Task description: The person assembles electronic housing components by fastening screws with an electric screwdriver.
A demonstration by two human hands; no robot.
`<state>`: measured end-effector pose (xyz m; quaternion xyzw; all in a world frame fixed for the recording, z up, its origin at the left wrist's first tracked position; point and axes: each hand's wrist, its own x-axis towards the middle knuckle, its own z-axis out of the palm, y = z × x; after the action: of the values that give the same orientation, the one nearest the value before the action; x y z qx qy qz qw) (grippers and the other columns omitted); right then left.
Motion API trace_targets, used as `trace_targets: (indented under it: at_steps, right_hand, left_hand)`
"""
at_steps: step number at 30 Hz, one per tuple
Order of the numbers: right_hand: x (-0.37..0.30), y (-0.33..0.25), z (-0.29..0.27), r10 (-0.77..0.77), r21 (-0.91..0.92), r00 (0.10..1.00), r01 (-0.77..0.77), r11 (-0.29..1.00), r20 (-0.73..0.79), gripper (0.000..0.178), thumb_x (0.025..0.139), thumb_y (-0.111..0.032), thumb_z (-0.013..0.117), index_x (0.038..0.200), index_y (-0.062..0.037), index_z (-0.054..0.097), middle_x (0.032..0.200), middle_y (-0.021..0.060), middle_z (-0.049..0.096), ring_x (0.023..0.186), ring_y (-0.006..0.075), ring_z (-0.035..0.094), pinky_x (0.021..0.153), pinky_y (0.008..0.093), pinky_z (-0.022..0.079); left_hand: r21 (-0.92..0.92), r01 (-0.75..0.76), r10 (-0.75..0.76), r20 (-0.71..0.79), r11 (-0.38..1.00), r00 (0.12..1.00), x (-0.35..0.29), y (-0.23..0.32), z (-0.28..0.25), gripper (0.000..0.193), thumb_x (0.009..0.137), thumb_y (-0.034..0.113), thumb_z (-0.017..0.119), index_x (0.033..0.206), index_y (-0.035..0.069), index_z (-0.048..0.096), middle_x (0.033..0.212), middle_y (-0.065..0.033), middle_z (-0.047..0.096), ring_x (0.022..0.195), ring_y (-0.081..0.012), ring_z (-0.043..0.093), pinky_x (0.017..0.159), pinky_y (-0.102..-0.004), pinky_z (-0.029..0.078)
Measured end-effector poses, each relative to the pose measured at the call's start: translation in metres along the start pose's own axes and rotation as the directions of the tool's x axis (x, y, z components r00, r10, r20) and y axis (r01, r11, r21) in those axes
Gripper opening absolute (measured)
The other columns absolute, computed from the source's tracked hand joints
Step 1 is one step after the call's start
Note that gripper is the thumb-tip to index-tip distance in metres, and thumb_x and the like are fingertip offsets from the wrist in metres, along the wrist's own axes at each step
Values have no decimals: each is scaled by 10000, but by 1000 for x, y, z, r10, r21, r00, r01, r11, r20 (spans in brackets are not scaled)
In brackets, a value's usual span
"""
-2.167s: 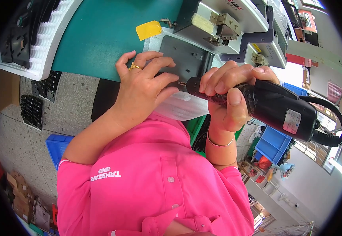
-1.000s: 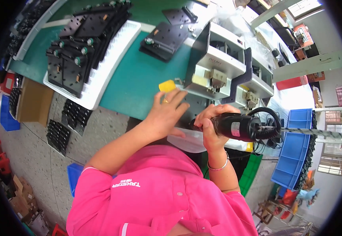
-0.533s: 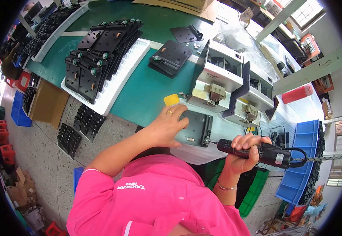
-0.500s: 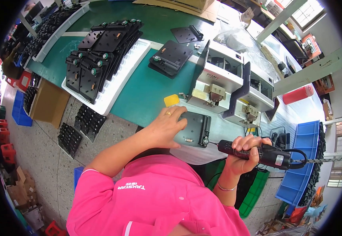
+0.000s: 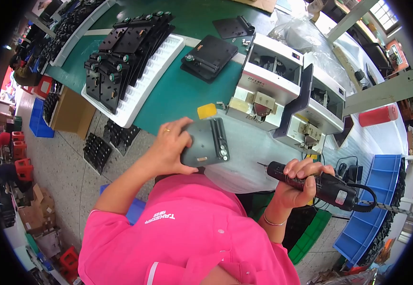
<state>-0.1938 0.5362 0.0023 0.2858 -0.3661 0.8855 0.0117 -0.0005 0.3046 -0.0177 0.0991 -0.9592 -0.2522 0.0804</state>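
Note:
My left hand (image 5: 169, 147) grips the left edge of a flat black plate (image 5: 204, 141), which is tilted above the near edge of the bench. A raised bar runs along the plate's right side, with a small round fitting at its lower corner. In my right hand (image 5: 306, 178) is a black electric screwdriver (image 5: 323, 188), fingers wrapped round its body. Its thin bit points left toward the plate, with a gap between them. A cable leaves its rear end. Beyond the plate, a yellow piece (image 5: 207, 111) lies on the green mat.
Two white-and-grey machines (image 5: 268, 78) stand right of centre. At the left, a white foam tray (image 5: 144, 90) carries stacked black plates (image 5: 116, 61). More black plates (image 5: 209, 56) lie mid-bench. Blue trays (image 5: 373, 204) and a green crate (image 5: 311, 237) are at the right.
My left hand has lifted the plate and drawn it left, away from the screwdriver bit. The screwdriver in my right hand has barely moved. The head view has shifted slightly.

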Motion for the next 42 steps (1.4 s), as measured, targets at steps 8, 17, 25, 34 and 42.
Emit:
trace_targets:
  at_steps: [8,17,25,34,42]
  right_hand:
    - [3,5,-9,22,-25,1000,-22,999,-20,397,829,-77,594,1176,-70,401,680,86,482,588,190,493,499,341,508]
    - [-3,1,2,64,-72,995,-69,995,-72,444,819,-89,663,1162,-91,381,661,63,482,580,179,484,494,336,502]
    - [-1,-2,-8,14,-150,1000,-13,989,3,385,856,-93,570,1200,-46,406,704,79,485,591,178,503,507,318,499]
    - [-1,2,-10,7,-143,1000,-5,990,15,371,864,-81,559,1202,-49,411,711,77,493,589,173,508,516,317,501]
    - [-4,-1,-3,71,-136,995,-80,987,-67,431,826,-85,665,1158,-80,389,651,74,492,582,193,502,519,346,516]
  left_hand:
    - [-27,271,-261,-375,962,890,34,-23,-43,866,556,336,873,1282,115,455,1391,-183,424,1259,-375,416,1053,-451,333]
    - [57,435,-366,-449,899,815,174,-55,-23,932,614,525,813,1366,144,416,1354,-141,428,1292,-361,371,1056,-508,277]
    - [59,363,-281,-525,930,804,184,-63,-23,828,679,491,788,1344,132,448,1342,-145,435,1260,-308,424,1036,-460,315]
    - [-979,-117,-380,-47,-164,924,166,-88,-100,348,973,288,533,1210,33,548,1179,-133,618,1153,-251,575,750,-424,572]
    - [-902,183,-475,-26,390,880,182,-98,-77,378,973,280,565,1297,88,535,1101,7,635,964,-66,561,890,-275,427]
